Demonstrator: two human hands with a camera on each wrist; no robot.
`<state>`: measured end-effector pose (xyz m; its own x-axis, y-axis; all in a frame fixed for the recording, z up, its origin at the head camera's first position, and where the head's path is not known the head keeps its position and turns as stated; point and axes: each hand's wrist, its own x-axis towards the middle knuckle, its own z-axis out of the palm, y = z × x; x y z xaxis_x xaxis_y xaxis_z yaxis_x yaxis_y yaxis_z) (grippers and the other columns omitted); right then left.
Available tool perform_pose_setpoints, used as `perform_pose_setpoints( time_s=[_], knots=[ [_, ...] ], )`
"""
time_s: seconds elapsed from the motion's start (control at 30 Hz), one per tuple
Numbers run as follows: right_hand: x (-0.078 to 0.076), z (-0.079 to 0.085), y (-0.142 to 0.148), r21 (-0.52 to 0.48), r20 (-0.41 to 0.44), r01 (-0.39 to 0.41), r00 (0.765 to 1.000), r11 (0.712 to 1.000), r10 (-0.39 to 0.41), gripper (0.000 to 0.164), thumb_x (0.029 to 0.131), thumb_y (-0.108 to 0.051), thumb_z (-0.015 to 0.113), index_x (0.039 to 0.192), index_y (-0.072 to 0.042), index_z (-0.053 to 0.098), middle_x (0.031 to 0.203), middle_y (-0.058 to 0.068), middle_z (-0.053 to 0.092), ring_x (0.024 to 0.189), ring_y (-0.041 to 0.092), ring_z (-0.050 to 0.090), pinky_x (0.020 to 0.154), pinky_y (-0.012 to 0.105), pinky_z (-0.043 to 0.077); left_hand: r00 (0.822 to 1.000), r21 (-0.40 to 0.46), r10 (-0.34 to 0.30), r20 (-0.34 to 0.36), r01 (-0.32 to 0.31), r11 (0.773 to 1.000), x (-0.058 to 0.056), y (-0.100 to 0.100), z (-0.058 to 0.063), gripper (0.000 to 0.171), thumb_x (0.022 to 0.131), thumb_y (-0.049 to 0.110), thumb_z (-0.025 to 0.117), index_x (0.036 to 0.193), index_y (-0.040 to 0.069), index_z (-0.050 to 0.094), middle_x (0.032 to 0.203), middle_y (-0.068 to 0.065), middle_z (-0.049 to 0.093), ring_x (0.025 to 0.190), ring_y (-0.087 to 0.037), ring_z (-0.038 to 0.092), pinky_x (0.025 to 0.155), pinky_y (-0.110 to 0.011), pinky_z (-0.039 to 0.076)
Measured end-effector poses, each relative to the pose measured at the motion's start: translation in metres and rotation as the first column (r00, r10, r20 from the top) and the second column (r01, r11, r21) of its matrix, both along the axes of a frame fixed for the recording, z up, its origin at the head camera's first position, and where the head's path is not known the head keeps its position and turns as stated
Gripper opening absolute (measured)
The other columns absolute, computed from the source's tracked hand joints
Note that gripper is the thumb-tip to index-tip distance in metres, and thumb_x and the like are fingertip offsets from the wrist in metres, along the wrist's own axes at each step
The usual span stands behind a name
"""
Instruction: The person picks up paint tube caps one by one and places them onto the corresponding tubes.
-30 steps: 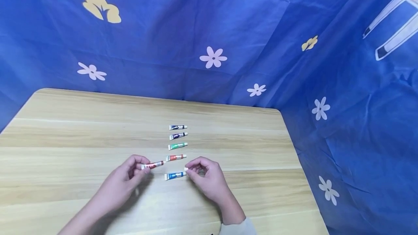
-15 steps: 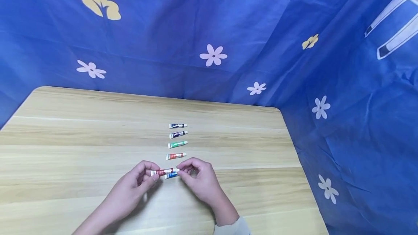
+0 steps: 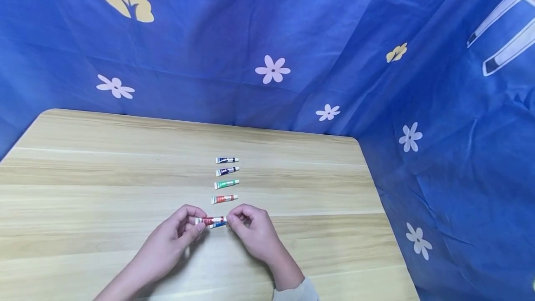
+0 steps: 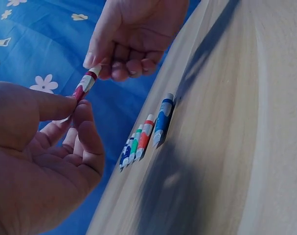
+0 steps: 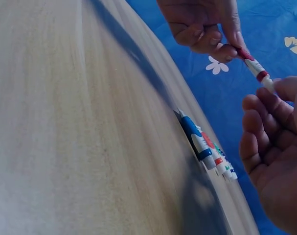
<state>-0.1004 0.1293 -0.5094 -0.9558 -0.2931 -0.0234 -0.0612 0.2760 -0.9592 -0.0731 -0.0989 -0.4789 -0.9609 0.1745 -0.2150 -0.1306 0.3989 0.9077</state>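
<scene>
My left hand (image 3: 175, 240) pinches a small dark red paint tube (image 3: 211, 220) near its flat crimped end, between thumb and fingers. At the tube's other end, my right hand (image 3: 255, 233) pinches the white cap (image 5: 267, 83) with thumb and forefinger. Both wrist views show the tube raised above the table, its cap in line with the body. Directly below lies a blue paint tube (image 4: 164, 116), partly covered by the held tube in the head view. Beyond the hands, an orange-red tube (image 3: 224, 199) and a green tube (image 3: 226, 184) lie on the table.
Two dark blue or purple tubes, one (image 3: 227, 171) nearer and one (image 3: 227, 160) farther, continue the column toward the back. The wood-grain table (image 3: 104, 161) ends at a blue flowered curtain (image 3: 188, 59) behind and on the right.
My left hand has brought the dark red tube rightward and nearer, over the blue one. My right hand has moved slightly left, and its white cap now meets the tube's nozzle.
</scene>
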Motion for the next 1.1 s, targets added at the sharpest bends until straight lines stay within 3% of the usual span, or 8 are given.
perform_pose_setpoints(
  time_s=[0.23,0.37,0.5,0.6,0.77,0.87,1.1],
  knots=[
    [-0.001,-0.003,0.003,0.087,-0.029,-0.020,0.999,0.996,0.022,0.047,0.115,-0.034,0.053,0.082,-0.006,0.072,0.078,0.014,0.072,0.071,0.002,0.061,0.075,0.020,0.054,1.000,-0.001,-0.024,-0.018,0.024,1.000,0.000,0.004,0.000,0.018,0.104,0.017,0.071,0.121,0.017,0.064,0.095,-0.004,0.070,0.079,-0.013,0.063,0.070,-0.025,0.051],
    [-0.001,-0.003,0.006,0.111,-0.021,-0.035,0.999,0.993,0.038,0.048,0.117,-0.037,0.045,0.088,-0.007,0.069,0.080,0.012,0.070,0.070,0.002,0.055,0.073,0.019,0.051,1.000,-0.010,-0.011,-0.020,0.011,1.000,0.001,0.004,-0.001,0.018,0.104,0.019,0.072,0.121,0.018,0.065,0.095,-0.003,0.070,0.078,-0.011,0.062,0.070,-0.025,0.050],
    [0.002,-0.004,0.009,0.033,-0.049,-0.064,0.997,0.997,0.065,0.022,0.109,-0.026,0.065,0.116,-0.005,0.066,0.096,0.012,0.072,0.081,0.001,0.060,0.080,0.022,0.057,1.000,-0.021,0.006,-0.016,-0.007,1.000,0.002,0.005,0.000,0.017,0.106,0.024,0.071,0.121,0.019,0.065,0.096,-0.003,0.070,0.078,-0.009,0.060,0.071,-0.025,0.049],
    [0.004,-0.004,0.010,-0.030,-0.137,-0.096,0.986,0.995,0.091,0.034,0.099,-0.014,0.079,0.128,-0.005,0.063,0.106,0.013,0.072,0.091,0.000,0.064,0.087,0.026,0.061,1.000,-0.029,0.010,-0.012,-0.011,1.000,0.002,0.004,0.000,0.019,0.106,0.028,0.070,0.123,0.021,0.066,0.097,-0.002,0.070,0.078,-0.010,0.060,0.073,-0.025,0.048],
    [0.004,-0.005,0.009,-0.045,-0.359,-0.091,0.931,0.995,0.069,0.021,0.095,-0.004,0.081,0.114,-0.007,0.074,0.102,0.012,0.078,0.092,0.005,0.071,0.085,0.029,0.064,1.000,-0.038,0.005,-0.010,-0.006,0.999,0.004,0.004,0.002,0.020,0.107,0.034,0.069,0.123,0.022,0.068,0.097,0.000,0.071,0.080,-0.011,0.061,0.074,-0.024,0.047],
    [0.004,-0.006,0.009,-0.041,-0.417,-0.062,0.908,0.997,0.039,0.011,0.096,-0.007,0.080,0.107,-0.007,0.078,0.100,0.009,0.082,0.092,0.007,0.075,0.084,0.028,0.063,1.000,-0.039,0.003,-0.013,-0.003,0.999,0.005,0.005,0.003,0.019,0.107,0.035,0.070,0.122,0.023,0.069,0.098,0.000,0.072,0.081,-0.010,0.062,0.075,-0.024,0.047],
    [0.007,-0.004,0.011,-0.041,-0.253,-0.047,0.967,0.998,0.035,0.011,0.101,-0.017,0.076,0.097,-0.006,0.077,0.094,0.012,0.081,0.085,0.000,0.070,0.080,0.025,0.062,0.998,-0.006,0.005,-0.063,-0.005,1.000,0.007,0.007,0.003,0.018,0.102,0.027,0.076,0.117,0.021,0.071,0.095,-0.001,0.072,0.076,-0.010,0.064,0.070,-0.024,0.050]
  ],
)
